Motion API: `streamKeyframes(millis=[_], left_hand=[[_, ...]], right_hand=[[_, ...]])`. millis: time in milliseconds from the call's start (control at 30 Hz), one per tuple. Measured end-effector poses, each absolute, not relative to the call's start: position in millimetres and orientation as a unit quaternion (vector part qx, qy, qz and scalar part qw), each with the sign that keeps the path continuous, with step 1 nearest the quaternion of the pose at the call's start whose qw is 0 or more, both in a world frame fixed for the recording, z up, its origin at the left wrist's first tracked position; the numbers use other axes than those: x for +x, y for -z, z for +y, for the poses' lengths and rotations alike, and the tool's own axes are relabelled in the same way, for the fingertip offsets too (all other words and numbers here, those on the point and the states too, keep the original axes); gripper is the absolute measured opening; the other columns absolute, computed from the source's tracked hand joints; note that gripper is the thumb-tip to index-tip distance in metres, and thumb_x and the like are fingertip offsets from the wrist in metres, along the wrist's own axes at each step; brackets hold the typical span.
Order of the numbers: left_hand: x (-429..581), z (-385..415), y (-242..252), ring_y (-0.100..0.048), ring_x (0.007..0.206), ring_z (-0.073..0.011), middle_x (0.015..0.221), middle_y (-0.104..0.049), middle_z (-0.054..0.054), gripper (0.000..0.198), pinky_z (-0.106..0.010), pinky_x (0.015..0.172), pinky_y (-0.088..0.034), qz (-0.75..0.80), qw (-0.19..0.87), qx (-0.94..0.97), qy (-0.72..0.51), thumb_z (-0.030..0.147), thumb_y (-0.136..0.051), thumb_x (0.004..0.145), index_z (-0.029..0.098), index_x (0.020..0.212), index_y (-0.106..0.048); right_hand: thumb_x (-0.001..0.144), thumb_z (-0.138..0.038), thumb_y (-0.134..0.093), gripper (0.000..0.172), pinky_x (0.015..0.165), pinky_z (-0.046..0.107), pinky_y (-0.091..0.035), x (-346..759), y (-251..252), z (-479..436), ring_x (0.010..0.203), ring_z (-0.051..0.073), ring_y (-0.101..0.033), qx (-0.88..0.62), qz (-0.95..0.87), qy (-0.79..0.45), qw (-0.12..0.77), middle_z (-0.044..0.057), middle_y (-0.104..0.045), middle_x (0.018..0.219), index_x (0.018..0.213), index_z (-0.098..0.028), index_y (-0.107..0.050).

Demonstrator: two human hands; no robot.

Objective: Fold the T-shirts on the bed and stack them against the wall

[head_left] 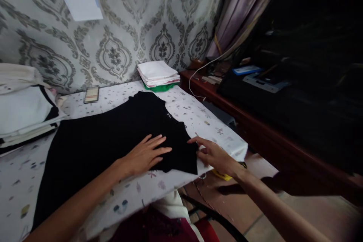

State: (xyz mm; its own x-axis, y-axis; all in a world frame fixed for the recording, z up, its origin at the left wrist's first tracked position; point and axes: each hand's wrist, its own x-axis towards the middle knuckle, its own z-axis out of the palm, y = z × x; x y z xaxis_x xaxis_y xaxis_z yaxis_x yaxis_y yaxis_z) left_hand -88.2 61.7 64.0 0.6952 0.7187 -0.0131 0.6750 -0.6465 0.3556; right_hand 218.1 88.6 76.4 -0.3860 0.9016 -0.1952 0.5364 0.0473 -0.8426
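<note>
A black shirt [104, 143] lies spread out on the table, its neck and a sleeve toward the right, with a small white mark near the neckline. My left hand [146, 155] rests flat on the shirt near the sleeve, fingers spread. At the sleeve's right edge is my right hand [211, 153]; its index finger reaches onto the black cloth and the thumb stands apart, with the other fingers partly curled. The shirt's lower left part runs behind my left forearm.
Folded clothes [25, 109] are piled at the left. A stack of folded white cloth [157, 72] with green beneath stands by the wall. A small blurred card-like object [91, 94] lies near it. Right of the patterned tablecloth [221, 136] is a dark wooden desk [241, 109] with a white cable [195, 72].
</note>
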Motion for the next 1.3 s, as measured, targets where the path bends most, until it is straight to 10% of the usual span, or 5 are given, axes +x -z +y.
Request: streamKeyframes(millis=[300,633,933,1300], left_hand=[[-153,111,-61,-0.021,0.154,-0.0248,0.165,-0.029,-0.011,0.055,-0.054,0.124,-0.020,0.527,0.117,0.839,-0.061,0.050,-0.034,0.104,0.026,0.154,-0.036],[-301,119,-49,-0.038,0.147,-0.0256,0.158,-0.044,-0.013,0.052,-0.054,0.118,-0.031,0.687,-0.008,0.723,-0.072,0.045,-0.029,0.103,0.021,0.146,-0.047],[-372,110,-77,-0.065,0.100,-0.0325,0.102,-0.068,-0.017,0.040,-0.044,0.090,-0.050,0.737,-0.094,0.668,0.027,0.030,-0.035,0.094,0.013,0.113,-0.065],[-360,65,-88,-0.060,0.100,-0.0274,0.097,-0.070,-0.008,0.026,-0.044,0.096,-0.043,0.703,-0.149,0.696,0.018,0.026,-0.029,0.091,0.025,0.091,-0.054]], right_hand=[[0.085,-0.026,-0.060,0.026,0.098,0.039,-0.051,120,-103,220,0.104,0.023,-0.067,-0.406,-0.875,-0.198,0.172,0.008,-0.069,0.114,0.108,-0.023,-0.072],[0.086,-0.029,-0.062,0.044,0.097,0.049,-0.050,-36,-85,368,0.125,0.038,-0.056,-0.535,-0.828,-0.143,0.090,0.026,-0.060,0.133,0.123,-0.007,-0.060],[0.072,-0.021,-0.068,0.018,0.067,0.029,-0.050,-52,-89,398,0.083,0.024,-0.067,-0.548,-0.812,-0.182,0.081,0.008,-0.070,0.085,0.090,-0.015,-0.068],[0.078,-0.013,-0.054,0.019,0.082,0.035,-0.044,53,-94,277,0.089,0.024,-0.059,-0.339,-0.908,-0.081,0.231,0.007,-0.067,0.096,0.094,-0.021,-0.062]])
